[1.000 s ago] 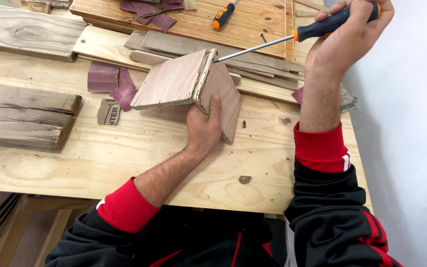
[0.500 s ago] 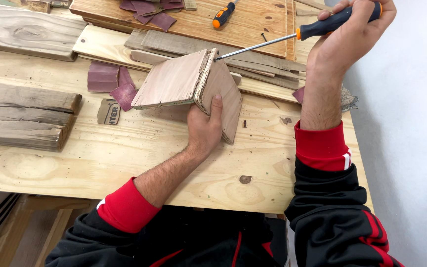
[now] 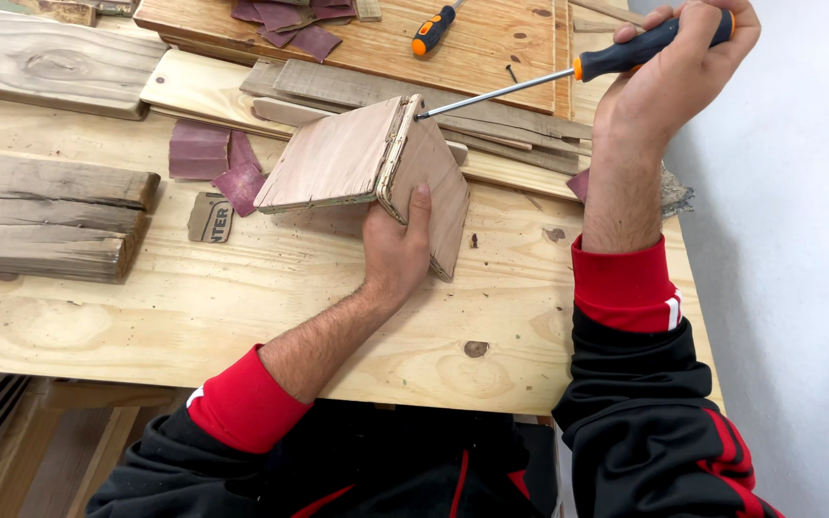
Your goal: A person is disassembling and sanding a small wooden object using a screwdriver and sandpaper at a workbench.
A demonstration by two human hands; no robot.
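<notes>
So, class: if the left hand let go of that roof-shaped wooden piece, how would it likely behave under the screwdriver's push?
The roof-shaped wooden piece looks thin-boarded, so probably light and apt to slide. The screwdriver presses near its ridge, so it might tip. Its flat boards seem stiff.

One small label lies flat on the pale wooden table. It is a piece of brown card, taller than wide, with dark print on it. It lies just beside the dark red sanding sheets, close to the old grey planks on the left. No screens, signs or boxes show anywhere.
</notes>
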